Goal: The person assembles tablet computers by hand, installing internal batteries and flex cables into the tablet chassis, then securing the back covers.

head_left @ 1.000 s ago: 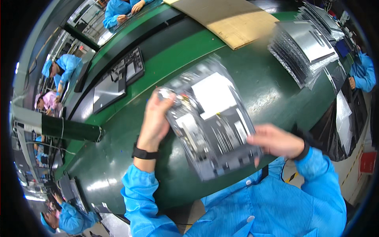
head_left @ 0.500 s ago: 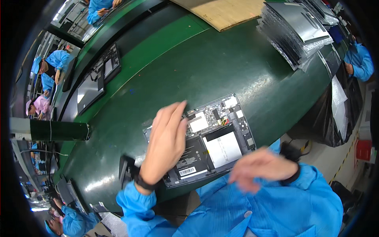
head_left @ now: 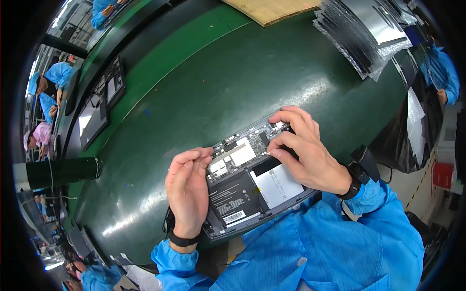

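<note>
An opened laptop base (head_left: 264,207) lies in front of me on the green table, tilted slightly, its insides facing up. A circuit board (head_left: 259,144) runs along its far side. Nearer to me sit a black battery (head_left: 233,199) with a printed label and a silver-white panel (head_left: 277,185). My left hand (head_left: 189,186) is beside the left edge, fingers stretched and bent toward the far left corner, holding nothing visible. Over the board's right part, my right hand (head_left: 308,157) is closed with thumb and index finger pinched together. Whatever is between those fingertips cannot be made out.
Flat panels in bubble wrap (head_left: 359,39) are stacked at the far right, near a wooden board (head_left: 272,9). Another opened laptop (head_left: 99,104) lies on the left line. A green post (head_left: 63,169) stands left. Co-workers in blue (head_left: 439,72) sit around; a black bag (head_left: 403,136) hangs at right.
My right hand has moved up from the front edge onto the board and pinched its fingers. My left hand has shifted left, off the board to the left edge. The view has shifted slightly.
</note>
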The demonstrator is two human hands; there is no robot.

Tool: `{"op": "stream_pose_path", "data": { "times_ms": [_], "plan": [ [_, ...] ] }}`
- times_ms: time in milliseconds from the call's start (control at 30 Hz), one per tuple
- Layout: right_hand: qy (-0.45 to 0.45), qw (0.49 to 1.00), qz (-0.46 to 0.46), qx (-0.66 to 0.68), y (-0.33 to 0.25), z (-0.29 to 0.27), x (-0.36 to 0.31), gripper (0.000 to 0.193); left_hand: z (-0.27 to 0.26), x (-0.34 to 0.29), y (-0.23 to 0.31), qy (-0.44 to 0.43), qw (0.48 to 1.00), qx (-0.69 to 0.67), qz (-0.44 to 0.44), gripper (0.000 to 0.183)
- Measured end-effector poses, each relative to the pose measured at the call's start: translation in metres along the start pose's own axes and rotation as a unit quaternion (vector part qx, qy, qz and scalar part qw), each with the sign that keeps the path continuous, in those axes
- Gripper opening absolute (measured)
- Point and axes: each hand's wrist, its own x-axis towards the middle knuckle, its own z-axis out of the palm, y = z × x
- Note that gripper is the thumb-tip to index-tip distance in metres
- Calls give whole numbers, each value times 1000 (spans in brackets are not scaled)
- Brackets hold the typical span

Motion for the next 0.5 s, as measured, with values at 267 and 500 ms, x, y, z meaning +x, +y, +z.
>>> {"op": "stream_pose_path", "data": {
  "times_ms": [267,500],
  "plan": [
    [21,995,46,-84,-2,-17,-4,13,37,16,0,-296,625,680,244,44],
    [-57,997,8,-58,2,-30,9,9,49,23,-8,-363,603,678,210,51]
  ]
}}
